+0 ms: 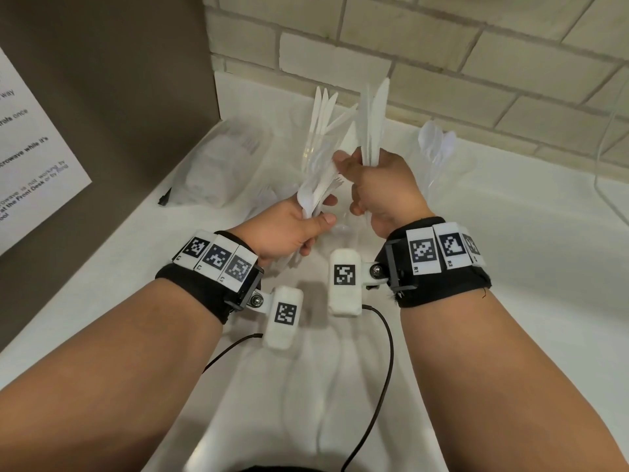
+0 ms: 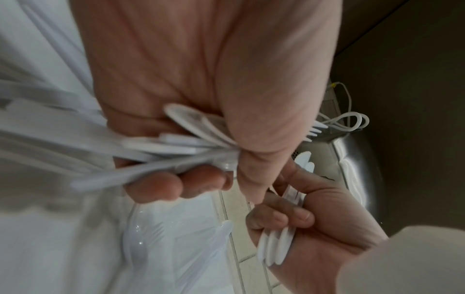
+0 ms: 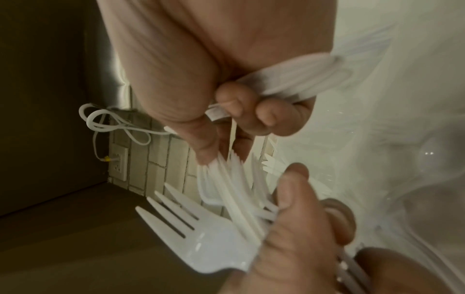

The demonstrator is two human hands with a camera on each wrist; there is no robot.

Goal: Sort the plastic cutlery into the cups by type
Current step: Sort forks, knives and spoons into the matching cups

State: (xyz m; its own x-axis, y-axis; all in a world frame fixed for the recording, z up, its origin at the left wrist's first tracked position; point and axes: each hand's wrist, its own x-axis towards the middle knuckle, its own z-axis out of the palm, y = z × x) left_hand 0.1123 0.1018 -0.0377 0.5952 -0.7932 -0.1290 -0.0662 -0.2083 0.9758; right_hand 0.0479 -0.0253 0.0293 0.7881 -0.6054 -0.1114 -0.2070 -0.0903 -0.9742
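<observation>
We see both hands raised over a white counter (image 1: 510,267) in a corner, a brick wall (image 1: 442,46) behind it. The left hand (image 1: 286,229) is clenched round a mixed bunch (image 1: 315,192) of white plastic cutlery: forks and a spoon show at its top, and the handles fan out below the palm in the left wrist view. The right wrist view shows one fork (image 3: 191,234) sticking out of that bunch, close to the lens. The right hand (image 1: 381,189) is closed round a bundle of knives (image 1: 374,120), blades pointing up; their rounded handle ends poke out under the curled fingers (image 2: 281,216). The 2 hands are just beside each other, and the right thumb reaches toward the left bunch.

Behind the hands stands a clear cup (image 1: 320,144) holding more knives, upright. Another cup (image 1: 439,165), with spoons, stands to the right near the wall. We cannot tell if a third cup is there. A clear bag (image 1: 221,165) with more cutlery lies to the left on the counter, against a dark panel (image 1: 102,97) bearing a printed notice (image 1: 30,148).
</observation>
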